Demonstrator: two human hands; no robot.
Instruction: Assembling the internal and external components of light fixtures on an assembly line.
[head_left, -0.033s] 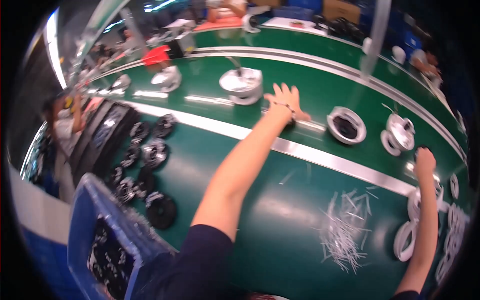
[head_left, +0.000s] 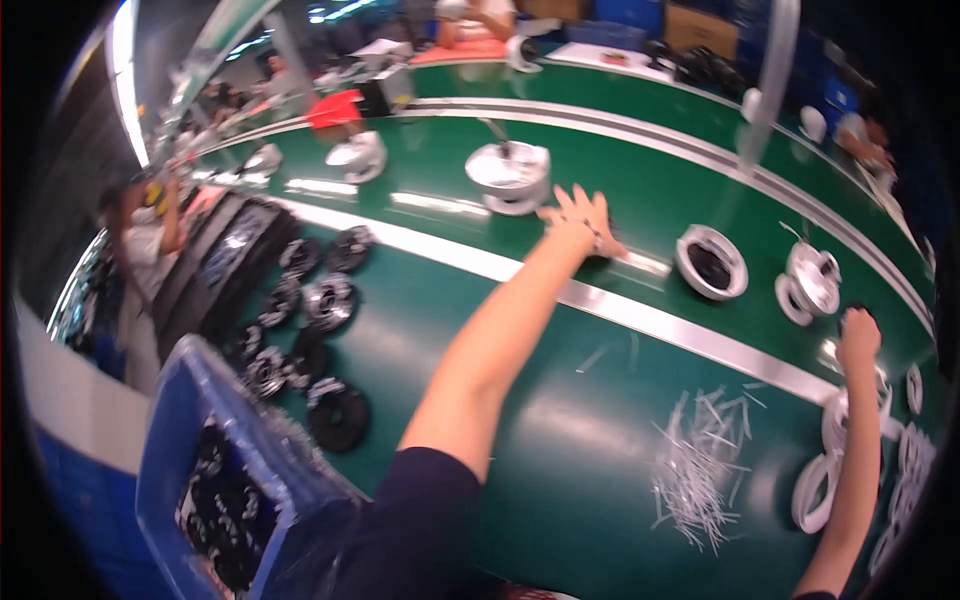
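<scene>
My left hand point(head_left: 585, 228) reaches over the green conveyor belt point(head_left: 400, 150), fingers spread, with a dark patch partly hidden beneath it. Just left of it stands a white round housing point(head_left: 507, 172) on a ring-shaped foot, a thin wire sticking up. To its right lies a white bowl-shaped housing point(head_left: 712, 262) with a black inside. My right hand point(head_left: 859, 337) is closed at the belt's right side, a small black part showing at its fingertips. Close by sits another white housing point(head_left: 813, 280) with a wire and a round foot. White rings point(head_left: 817, 492) rest by my right forearm.
Thin white strips point(head_left: 700, 465) lie heaped on the green worktable point(head_left: 560, 430). Several black round parts point(head_left: 338, 413) lie at left, beside a blue bin point(head_left: 165, 450) of black pieces. A metal rail point(head_left: 660, 318) divides table from belt. Other people work beyond.
The whole view has shifted slightly, so things appear further right and lower. My left hand has drawn back a little toward the rail; my right hand stays closed.
</scene>
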